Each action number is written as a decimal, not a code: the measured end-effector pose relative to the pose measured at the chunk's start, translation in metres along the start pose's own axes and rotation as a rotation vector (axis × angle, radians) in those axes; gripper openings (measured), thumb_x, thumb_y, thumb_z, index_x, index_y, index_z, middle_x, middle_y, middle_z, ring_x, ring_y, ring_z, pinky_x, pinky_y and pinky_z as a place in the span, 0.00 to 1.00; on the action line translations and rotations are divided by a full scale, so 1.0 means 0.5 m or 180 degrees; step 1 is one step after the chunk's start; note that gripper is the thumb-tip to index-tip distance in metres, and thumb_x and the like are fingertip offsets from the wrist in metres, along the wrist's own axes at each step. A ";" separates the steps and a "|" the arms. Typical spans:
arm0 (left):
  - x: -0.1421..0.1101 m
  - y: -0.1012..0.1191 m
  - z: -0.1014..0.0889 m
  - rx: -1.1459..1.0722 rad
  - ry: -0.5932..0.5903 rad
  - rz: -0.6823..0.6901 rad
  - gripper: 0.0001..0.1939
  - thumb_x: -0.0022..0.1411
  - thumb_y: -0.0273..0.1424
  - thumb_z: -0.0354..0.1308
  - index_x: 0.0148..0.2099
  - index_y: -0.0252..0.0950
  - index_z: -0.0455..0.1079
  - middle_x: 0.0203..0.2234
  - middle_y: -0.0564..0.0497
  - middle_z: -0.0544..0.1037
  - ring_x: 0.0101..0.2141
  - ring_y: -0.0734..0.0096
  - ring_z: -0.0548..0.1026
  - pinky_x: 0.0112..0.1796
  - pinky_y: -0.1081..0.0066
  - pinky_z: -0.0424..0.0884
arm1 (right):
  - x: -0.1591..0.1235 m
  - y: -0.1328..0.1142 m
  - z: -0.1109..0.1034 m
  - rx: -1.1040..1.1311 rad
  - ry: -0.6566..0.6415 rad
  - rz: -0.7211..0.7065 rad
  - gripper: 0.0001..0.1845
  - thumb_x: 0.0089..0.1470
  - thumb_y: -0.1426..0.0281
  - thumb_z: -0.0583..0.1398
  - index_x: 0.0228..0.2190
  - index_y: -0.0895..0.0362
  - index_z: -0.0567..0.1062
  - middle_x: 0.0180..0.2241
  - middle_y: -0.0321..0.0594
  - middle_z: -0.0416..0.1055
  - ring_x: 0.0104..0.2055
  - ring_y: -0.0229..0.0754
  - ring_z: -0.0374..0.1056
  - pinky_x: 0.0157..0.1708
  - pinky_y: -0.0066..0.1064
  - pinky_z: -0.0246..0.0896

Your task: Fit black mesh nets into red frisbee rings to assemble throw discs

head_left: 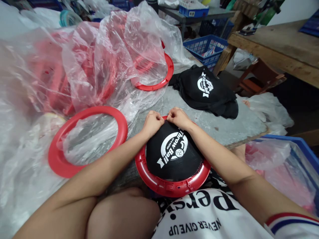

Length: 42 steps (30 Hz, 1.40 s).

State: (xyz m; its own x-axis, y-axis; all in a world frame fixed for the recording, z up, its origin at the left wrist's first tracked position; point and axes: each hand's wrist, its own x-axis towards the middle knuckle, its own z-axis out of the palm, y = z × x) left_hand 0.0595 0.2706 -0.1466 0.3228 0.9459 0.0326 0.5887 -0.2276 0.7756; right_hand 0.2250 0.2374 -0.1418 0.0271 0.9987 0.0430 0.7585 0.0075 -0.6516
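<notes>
Head view: left hand [154,122] and right hand [178,117] pinch black cloth [152,153] along red ring [171,188], apparently fitting it, next needing even tension.

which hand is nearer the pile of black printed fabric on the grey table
Right. The right hand is at the far edge of the round black cloth, below and left of the black fabric pile; the left hand is farther left.
</notes>
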 end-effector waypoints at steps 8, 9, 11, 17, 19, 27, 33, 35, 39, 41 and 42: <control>0.006 -0.001 0.003 0.0106 0.0022 -0.0056 0.05 0.52 0.25 0.59 0.25 0.35 0.71 0.35 0.49 0.73 0.40 0.66 0.72 0.46 0.67 0.68 | -0.003 -0.010 -0.001 -0.0214 0.0051 0.0089 0.08 0.53 0.76 0.61 0.24 0.57 0.73 0.35 0.41 0.73 0.41 0.43 0.67 0.50 0.36 0.59; 0.006 -0.001 0.002 0.0120 0.0016 -0.0044 0.05 0.52 0.25 0.59 0.25 0.35 0.71 0.35 0.49 0.73 0.39 0.66 0.72 0.46 0.67 0.69 | -0.003 -0.011 -0.001 -0.0227 0.0047 0.0090 0.08 0.53 0.76 0.61 0.23 0.57 0.73 0.35 0.41 0.73 0.41 0.43 0.67 0.51 0.36 0.59; 0.004 -0.001 0.000 0.0102 -0.0013 -0.0015 0.05 0.52 0.25 0.59 0.25 0.35 0.71 0.35 0.49 0.73 0.38 0.66 0.72 0.46 0.67 0.69 | -0.002 -0.009 -0.001 -0.0190 0.0041 0.0076 0.08 0.53 0.76 0.62 0.23 0.57 0.73 0.35 0.41 0.73 0.41 0.43 0.67 0.50 0.36 0.60; -0.004 0.001 -0.016 -0.0136 -0.0191 0.0170 0.06 0.51 0.25 0.58 0.32 0.35 0.76 0.40 0.48 0.74 0.41 0.66 0.73 0.48 0.65 0.71 | 0.004 0.010 0.006 0.0532 0.0458 0.0380 0.09 0.51 0.78 0.60 0.34 0.58 0.78 0.39 0.40 0.74 0.38 0.40 0.68 0.45 0.33 0.63; -0.006 0.003 -0.027 -0.0314 -0.0134 0.0116 0.11 0.50 0.23 0.56 0.37 0.35 0.76 0.40 0.49 0.74 0.39 0.68 0.74 0.46 0.66 0.73 | 0.005 0.016 0.008 0.0678 0.0552 0.0380 0.10 0.51 0.78 0.60 0.36 0.58 0.79 0.38 0.39 0.74 0.36 0.39 0.68 0.44 0.33 0.64; -0.065 0.012 -0.073 0.1119 -0.0033 0.0645 0.03 0.54 0.24 0.58 0.29 0.37 0.71 0.40 0.45 0.75 0.47 0.56 0.72 0.51 0.58 0.68 | -0.002 0.013 0.011 0.0285 0.0575 0.0063 0.09 0.52 0.77 0.59 0.34 0.56 0.78 0.38 0.40 0.74 0.40 0.43 0.67 0.49 0.37 0.63; -0.127 0.027 -0.079 0.2359 -0.0254 0.1359 0.08 0.62 0.34 0.61 0.37 0.35 0.77 0.50 0.38 0.73 0.54 0.42 0.66 0.53 0.46 0.61 | -0.016 -0.003 0.017 -0.0201 0.0492 -0.0481 0.07 0.57 0.75 0.59 0.36 0.57 0.77 0.40 0.44 0.75 0.46 0.50 0.65 0.51 0.41 0.60; -0.133 0.030 -0.074 0.2464 -0.0384 0.1311 0.09 0.63 0.35 0.61 0.40 0.35 0.78 0.53 0.37 0.72 0.55 0.41 0.65 0.53 0.46 0.60 | -0.018 -0.006 0.019 -0.0255 0.0503 -0.0527 0.06 0.57 0.75 0.58 0.36 0.57 0.76 0.40 0.44 0.75 0.46 0.50 0.65 0.51 0.41 0.60; -0.128 0.024 -0.058 0.2348 -0.0492 0.1162 0.11 0.62 0.33 0.63 0.46 0.36 0.77 0.63 0.38 0.66 0.62 0.41 0.60 0.57 0.47 0.59 | -0.019 -0.008 0.019 -0.0273 0.0495 -0.0703 0.06 0.58 0.75 0.58 0.35 0.56 0.75 0.39 0.44 0.75 0.45 0.49 0.65 0.50 0.40 0.59; -0.122 0.018 -0.050 0.2180 -0.0530 0.1113 0.14 0.61 0.31 0.63 0.49 0.36 0.76 0.66 0.39 0.62 0.64 0.42 0.57 0.59 0.47 0.57 | -0.020 -0.008 0.019 -0.0257 0.0489 -0.0761 0.05 0.57 0.75 0.58 0.34 0.56 0.75 0.39 0.43 0.75 0.44 0.49 0.65 0.49 0.40 0.59; -0.118 0.015 -0.047 0.2088 -0.0550 0.1051 0.15 0.60 0.31 0.64 0.50 0.36 0.75 0.67 0.39 0.62 0.65 0.42 0.57 0.60 0.47 0.56 | -0.021 -0.009 0.018 -0.0237 0.0491 -0.0786 0.05 0.57 0.76 0.58 0.34 0.56 0.75 0.38 0.43 0.75 0.45 0.49 0.65 0.49 0.39 0.59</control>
State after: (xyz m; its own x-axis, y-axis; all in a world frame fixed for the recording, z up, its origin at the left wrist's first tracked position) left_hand 0.0274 0.2186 -0.1279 0.6388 0.7673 0.0569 0.7444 -0.6350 0.2064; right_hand 0.2154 0.2275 -0.1464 -0.0698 0.9477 0.3115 0.8001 0.2397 -0.5500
